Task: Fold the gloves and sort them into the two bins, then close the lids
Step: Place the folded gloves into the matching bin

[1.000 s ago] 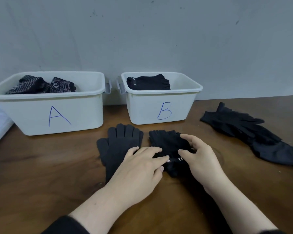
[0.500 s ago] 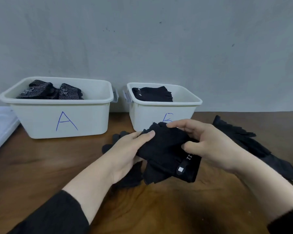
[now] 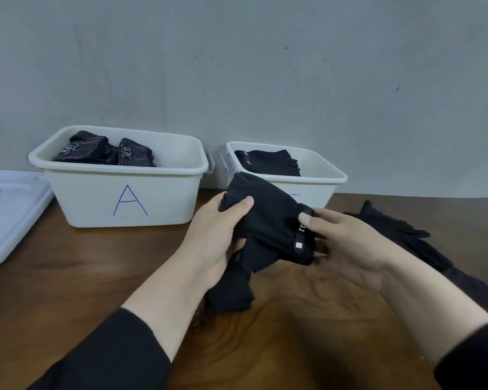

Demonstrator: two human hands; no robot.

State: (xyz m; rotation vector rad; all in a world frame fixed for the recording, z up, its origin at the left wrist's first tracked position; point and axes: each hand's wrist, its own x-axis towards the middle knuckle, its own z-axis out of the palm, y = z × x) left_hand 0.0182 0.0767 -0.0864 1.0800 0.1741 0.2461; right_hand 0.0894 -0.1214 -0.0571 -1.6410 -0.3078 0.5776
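A folded black glove (image 3: pixel 268 220) with a small white tag is lifted above the table in front of bin B (image 3: pixel 330 181). My left hand (image 3: pixel 209 237) grips its left end, thumb on top. At its right end my right hand (image 3: pixel 347 246) pinches the cuff. A second black glove (image 3: pixel 231 288) lies on the table under my left hand, partly hidden. Bin A (image 3: pixel 96 198) holds dotted dark gloves (image 3: pixel 104 152). Bin B holds a folded black glove (image 3: pixel 268 163).
More black gloves (image 3: pixel 412 237) lie in a heap on the wooden table at the right. A white lid (image 3: pixel 9 209) lies flat at the far left. Both bins stand against the grey wall.
Both hands have lifted the right-hand glove off the table and raised it toward bin B. The left glove stays on the table. The camera view has tilted up.
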